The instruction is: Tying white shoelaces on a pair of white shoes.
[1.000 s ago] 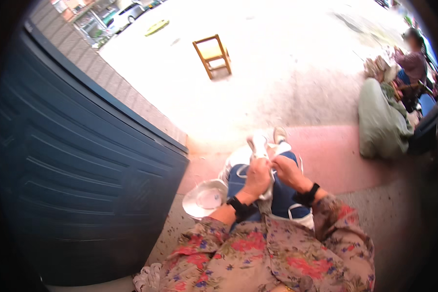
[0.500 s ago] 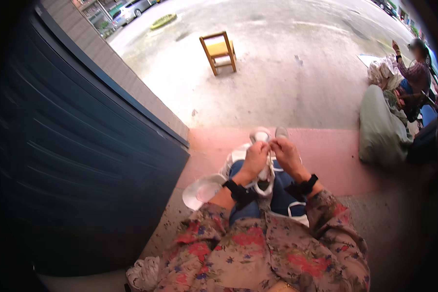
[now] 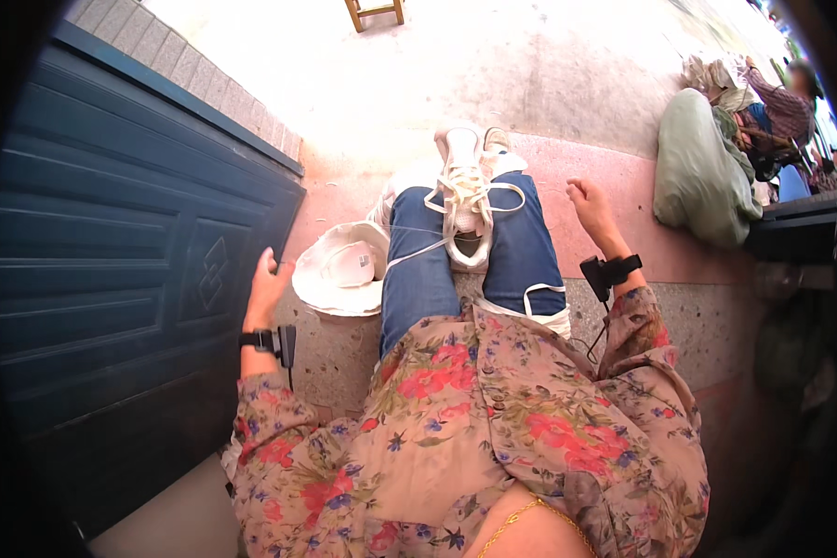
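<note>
A white lace-up sneaker [image 3: 465,191] lies between my jeans-clad knees [image 3: 423,251], its toe pointing away from me. Loose white laces loop out on both sides, one strand running left across my thigh. My left hand [image 3: 267,286] is out to the left beside the blue door, fingers closed with the thumb by the forefinger. Off to the right, above the pink floor strip, is my right hand [image 3: 593,212], its fingers bent in toward the thumb. Neither hand touches the shoe's body. Whether a thin strand is in either hand is too small to tell.
Beside my left knee stands a white bowl-shaped thing [image 3: 344,268]. White laces [image 3: 547,302] hang at my right thigh. A blue panelled door [image 3: 112,279] closes off the left. At right sit a bulging grey-green sack [image 3: 702,167] and another person [image 3: 781,112]. A wooden chair [image 3: 375,13] is ahead.
My hands were together over the shoe; they have swung wide apart, left and right. The shoe's lace loops now show. The view has tilted downward.
</note>
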`<move>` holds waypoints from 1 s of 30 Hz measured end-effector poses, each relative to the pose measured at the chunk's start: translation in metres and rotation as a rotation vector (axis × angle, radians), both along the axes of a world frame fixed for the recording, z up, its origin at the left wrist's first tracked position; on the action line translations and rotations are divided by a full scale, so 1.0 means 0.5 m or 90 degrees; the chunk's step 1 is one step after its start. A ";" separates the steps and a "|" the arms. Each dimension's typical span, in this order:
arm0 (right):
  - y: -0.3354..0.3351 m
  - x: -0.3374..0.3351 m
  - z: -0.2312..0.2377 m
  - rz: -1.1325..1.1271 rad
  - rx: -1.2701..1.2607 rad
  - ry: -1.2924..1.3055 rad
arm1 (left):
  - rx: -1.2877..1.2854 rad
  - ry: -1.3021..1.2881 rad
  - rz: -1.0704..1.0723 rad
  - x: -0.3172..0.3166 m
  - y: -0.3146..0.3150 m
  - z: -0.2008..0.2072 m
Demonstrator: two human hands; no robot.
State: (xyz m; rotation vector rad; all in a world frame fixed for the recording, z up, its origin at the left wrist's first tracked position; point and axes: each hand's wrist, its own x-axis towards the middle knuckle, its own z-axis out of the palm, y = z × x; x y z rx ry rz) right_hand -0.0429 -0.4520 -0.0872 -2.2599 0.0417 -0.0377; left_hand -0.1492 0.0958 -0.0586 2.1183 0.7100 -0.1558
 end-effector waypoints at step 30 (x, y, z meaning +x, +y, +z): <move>0.471 0.005 0.182 0.328 -0.003 -0.092 | -0.594 -0.256 0.120 0.161 -0.258 -0.007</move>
